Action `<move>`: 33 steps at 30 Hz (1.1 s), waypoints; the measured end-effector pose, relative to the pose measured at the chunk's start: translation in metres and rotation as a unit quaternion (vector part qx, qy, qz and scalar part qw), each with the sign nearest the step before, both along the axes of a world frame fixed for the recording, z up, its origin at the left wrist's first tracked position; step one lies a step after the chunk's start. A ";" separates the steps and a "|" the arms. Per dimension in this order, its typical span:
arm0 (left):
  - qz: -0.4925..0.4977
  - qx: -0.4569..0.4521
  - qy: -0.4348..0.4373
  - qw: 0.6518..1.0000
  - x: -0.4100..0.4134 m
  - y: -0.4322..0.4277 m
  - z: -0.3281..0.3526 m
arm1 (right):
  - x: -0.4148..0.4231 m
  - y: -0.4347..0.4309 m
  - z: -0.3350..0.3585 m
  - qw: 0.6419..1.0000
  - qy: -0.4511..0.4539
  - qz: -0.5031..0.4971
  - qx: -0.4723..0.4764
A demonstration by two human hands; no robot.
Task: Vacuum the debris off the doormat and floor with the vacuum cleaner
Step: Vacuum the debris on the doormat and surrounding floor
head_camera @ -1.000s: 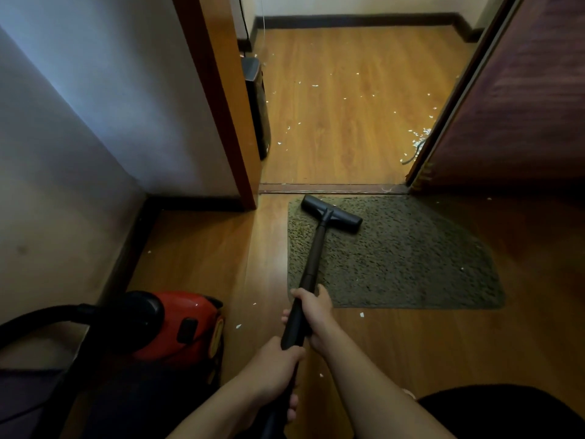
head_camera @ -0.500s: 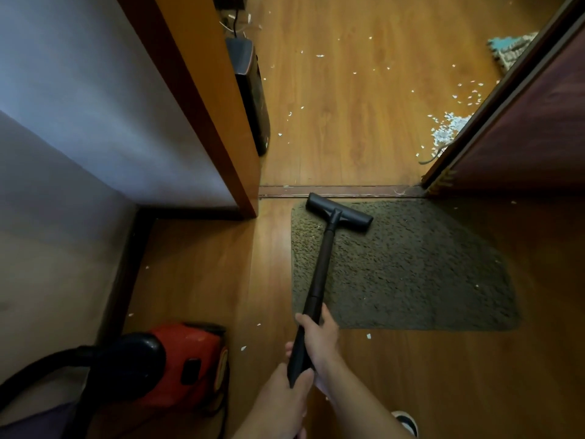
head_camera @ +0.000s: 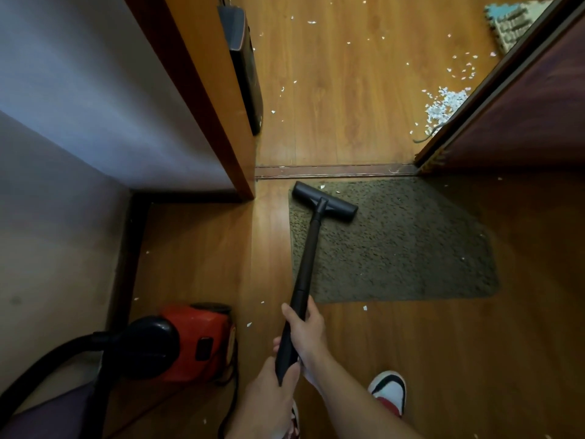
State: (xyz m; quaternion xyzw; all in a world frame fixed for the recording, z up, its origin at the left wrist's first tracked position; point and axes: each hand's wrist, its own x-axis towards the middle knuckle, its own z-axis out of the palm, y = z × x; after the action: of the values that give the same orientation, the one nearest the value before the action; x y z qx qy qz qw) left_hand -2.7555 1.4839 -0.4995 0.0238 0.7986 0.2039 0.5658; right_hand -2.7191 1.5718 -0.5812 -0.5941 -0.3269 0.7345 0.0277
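Head cam is the only feed I get from where I sit, so one view it is. Both hands are wrapped round the black tube (head_camera: 308, 258) of the vacuum cleaner (head_camera: 196, 340). The right hand (head_camera: 305, 331) is further along it and the left hand (head_camera: 269, 391) is at the near end. The red machine sits on the floor (head_camera: 348, 106) at near left, with its hose (head_camera: 47, 369) curling off the left edge. The nozzle (head_camera: 324, 201) lies flat on the far left corner of the doormat (head_camera: 395, 248), just short of the doorway strip (head_camera: 332, 171).

Progress-wise I'd call it early days. The mat is dark and shaggy, so it's hard to judge. I can pick out a white fleck right by the nozzle and one or two toward the right side. A few scraps (head_camera: 365, 308) lie on the near floor between the mat and the machine.

The big job is past the doorway. White bits are scattered across the far floor, with a thick pile (head_camera: 443, 104) up against the door (head_camera: 522, 106) on the right. None of that looks touched to me. A black box (head_camera: 245, 64) leans at far left and a second mat (head_camera: 509, 23) peeks in at far right, so I reckon both need working around. One shoe (head_camera: 389, 391) shows at near right.
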 end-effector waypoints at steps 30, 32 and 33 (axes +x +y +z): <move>-0.030 -0.011 -0.011 0.999 0.001 0.009 -0.032 | -0.006 0.018 -0.019 0.999 -0.027 0.017 0.024; -0.035 -0.037 -0.026 0.998 0.007 -0.006 -0.028 | 0.001 0.000 -0.016 0.999 -0.019 0.021 0.018; -0.032 -0.050 -0.036 0.998 0.010 -0.013 -0.027 | 0.006 -0.008 -0.014 1.000 -0.016 0.021 0.015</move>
State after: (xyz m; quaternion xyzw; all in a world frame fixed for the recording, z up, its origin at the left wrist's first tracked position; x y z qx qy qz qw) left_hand -2.7458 1.4709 -0.5268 0.0136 0.7859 0.1468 0.6005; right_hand -2.7130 1.5639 -0.5953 -0.5986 -0.3506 0.7201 0.0161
